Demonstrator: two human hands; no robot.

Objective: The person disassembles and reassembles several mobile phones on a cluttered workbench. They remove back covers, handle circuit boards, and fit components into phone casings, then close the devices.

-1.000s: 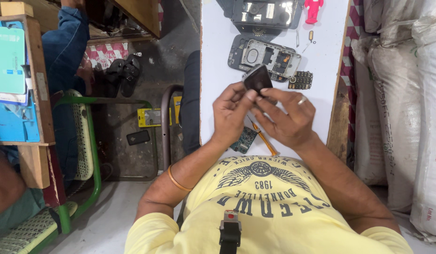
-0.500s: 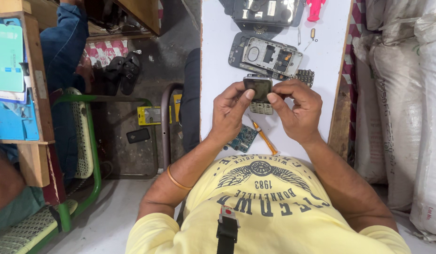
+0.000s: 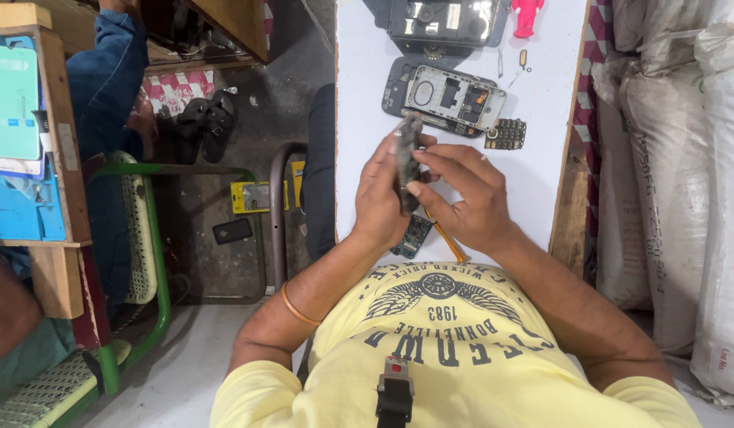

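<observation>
From the head camera, looking down over the person's yellow printed shirt, both hands meet above the white bench point(image 3: 533, 182). The left hand point(image 3: 380, 198) has its grip closed around a thin dark phone part point(image 3: 406, 162), held on edge and upright; the right hand point(image 3: 462, 198) pinches the same part with thumb and forefinger along its near side, so both grips are narrow and on that one piece. It sits in the air above the bench, just short of the opened grey phone body with its bare metal frame point(image 3: 446, 97).

By my reckoning the work is well into the stripping-down: the phone body lies open, a small dark keypad mat point(image 3: 506, 134) rests beside it, and a green circuit board point(image 3: 414, 235) and an orange-handled tool point(image 3: 448, 242) lie under the wrists. Another dark phone shell point(image 3: 446, 20) and a pink tool point(image 3: 527, 16) sit at the far end. Nothing looks put back together.

No tray or box holds the parts; they lie loose on the bench.
</observation>
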